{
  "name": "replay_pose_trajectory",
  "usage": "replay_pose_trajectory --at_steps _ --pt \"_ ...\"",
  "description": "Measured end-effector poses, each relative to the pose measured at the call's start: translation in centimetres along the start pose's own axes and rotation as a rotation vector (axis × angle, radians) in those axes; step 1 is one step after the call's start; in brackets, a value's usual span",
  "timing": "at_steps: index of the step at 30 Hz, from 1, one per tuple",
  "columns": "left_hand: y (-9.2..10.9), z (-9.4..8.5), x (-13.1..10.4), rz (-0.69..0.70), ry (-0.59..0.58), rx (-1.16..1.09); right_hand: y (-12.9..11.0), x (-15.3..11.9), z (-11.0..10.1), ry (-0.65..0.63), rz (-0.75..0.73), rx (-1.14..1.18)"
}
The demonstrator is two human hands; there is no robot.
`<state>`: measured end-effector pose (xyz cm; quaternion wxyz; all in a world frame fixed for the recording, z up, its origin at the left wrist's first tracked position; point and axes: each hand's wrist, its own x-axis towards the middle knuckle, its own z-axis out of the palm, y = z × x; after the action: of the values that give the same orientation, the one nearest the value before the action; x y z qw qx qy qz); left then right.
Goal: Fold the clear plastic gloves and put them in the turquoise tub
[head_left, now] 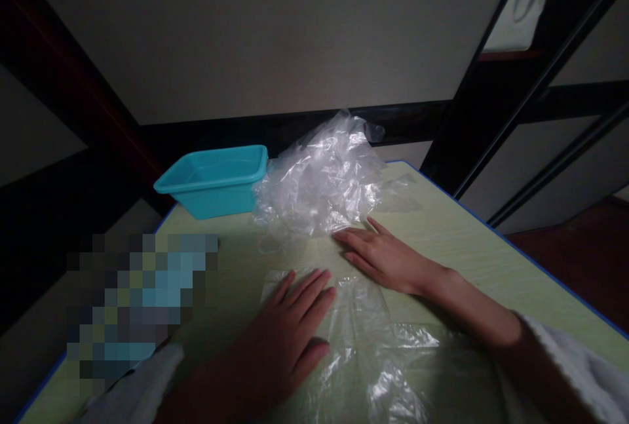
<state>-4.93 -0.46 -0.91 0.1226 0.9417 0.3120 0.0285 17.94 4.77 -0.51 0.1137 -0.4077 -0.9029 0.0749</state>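
Clear film point(348, 358): spread on the counter point(452, 240), near side of the crumpled heap point(324, 178); smooths best under flat, light palms. Left hand point(287, 329): open, on the film, nothing gripped. Right hand point(386, 257): open, at heap's near edge, no grip visible.

Head-worn view, facing forward and down, close above tabletop point(442, 240)

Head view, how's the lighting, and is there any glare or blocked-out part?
Head view: dim overall, the left hand shaded darker than the right hand; head view: white glints on the crumpled plastic and flat clear plastic; head view: a pixelated patch at lower left hides what lies there.
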Motion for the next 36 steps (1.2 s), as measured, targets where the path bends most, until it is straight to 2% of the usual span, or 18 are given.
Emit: replay_pose_trajectory --at_steps 7,10,17,21,24,29,36 --pt "-0.4 0.5 -0.1 -0.025 0.031 -0.003 1.2 0.5 0.8 0.029 0.182 -0.084" --pt "-0.7 0.7 -0.1 -0.052 0.034 -0.002 1.3 0.5 0.6 0.024 0.204 -0.092" --pt "-1.6 0.7 0.1 -0.132 0.062 0.043 0.6 0.4 -0.9 0.082 0.119 -0.071" --pt "-1.8 0.6 0.2 -0.143 0.063 0.037 0.0 0.5 -1.1 0.123 0.015 0.188" --pt "-1.8 0.6 0.1 -0.145 0.066 0.036 -0.3 0.6 -0.7 0.088 -0.036 0.283" --pt "-1.8 0.7 0.2 -0.149 0.055 0.031 -0.7 0.6 0.0 0.038 -0.031 0.257" --pt "-1.8 0.5 0.1 -0.145 0.035 0.044 -0.9 0.6 -0.1 -0.019 -0.04 0.219"
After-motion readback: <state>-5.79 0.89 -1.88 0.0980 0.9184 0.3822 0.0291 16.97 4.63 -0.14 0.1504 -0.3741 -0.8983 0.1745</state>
